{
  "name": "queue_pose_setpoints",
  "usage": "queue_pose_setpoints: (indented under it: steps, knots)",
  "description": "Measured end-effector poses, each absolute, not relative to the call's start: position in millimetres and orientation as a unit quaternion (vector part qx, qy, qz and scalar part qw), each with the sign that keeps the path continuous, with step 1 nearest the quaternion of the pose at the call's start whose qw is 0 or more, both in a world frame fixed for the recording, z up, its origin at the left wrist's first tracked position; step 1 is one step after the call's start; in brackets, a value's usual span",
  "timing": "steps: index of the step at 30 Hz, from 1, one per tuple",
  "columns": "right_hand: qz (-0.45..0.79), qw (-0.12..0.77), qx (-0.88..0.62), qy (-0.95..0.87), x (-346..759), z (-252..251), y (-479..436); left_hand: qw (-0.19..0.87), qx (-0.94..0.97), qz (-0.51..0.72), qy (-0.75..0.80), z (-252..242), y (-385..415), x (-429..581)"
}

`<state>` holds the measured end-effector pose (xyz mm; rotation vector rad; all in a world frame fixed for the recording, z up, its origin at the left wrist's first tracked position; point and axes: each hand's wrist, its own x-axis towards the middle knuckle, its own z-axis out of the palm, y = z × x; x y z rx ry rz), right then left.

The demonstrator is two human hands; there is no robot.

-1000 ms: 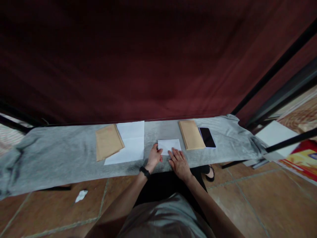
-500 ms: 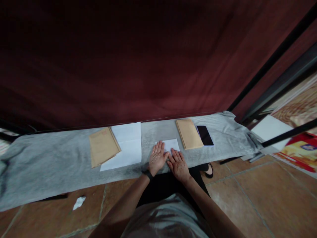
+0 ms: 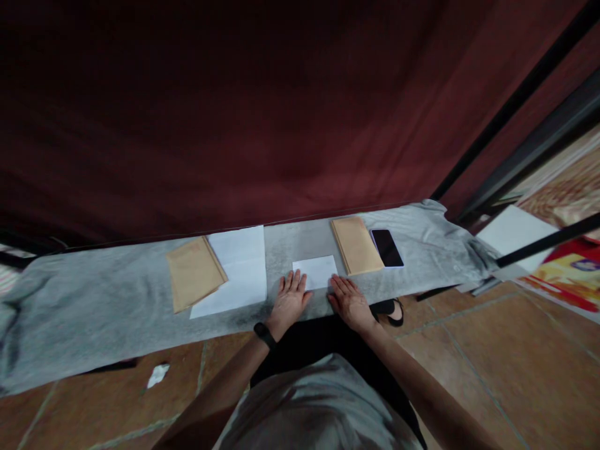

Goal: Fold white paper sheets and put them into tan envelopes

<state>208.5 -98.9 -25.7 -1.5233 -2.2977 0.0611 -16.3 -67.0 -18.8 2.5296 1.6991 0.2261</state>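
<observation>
A small folded white paper lies on the grey cloth-covered table. My left hand rests flat on the cloth at the paper's near left corner, fingers stretched out, a black band on the wrist. My right hand lies flat at the paper's near right corner, fingers spread. Neither hand holds anything.
A stack of brown envelopes and a black phone lie right of the paper. Another brown envelope overlaps white sheets to the left. A dark red curtain hangs behind. A crumpled scrap lies on the tiled floor.
Both hands have slid off the folded paper toward me and apart, now flat at its near corners. The view has shifted slightly.
</observation>
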Motion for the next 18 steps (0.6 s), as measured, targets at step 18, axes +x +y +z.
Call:
queue_pose_setpoints:
  steps: [18]
  knots:
    - [0.018, 0.070, -0.521, -0.850, 201.2, 5.7, -68.2, -0.003, 0.857, -0.017, 0.515, 15.6, -61.5, -1.1]
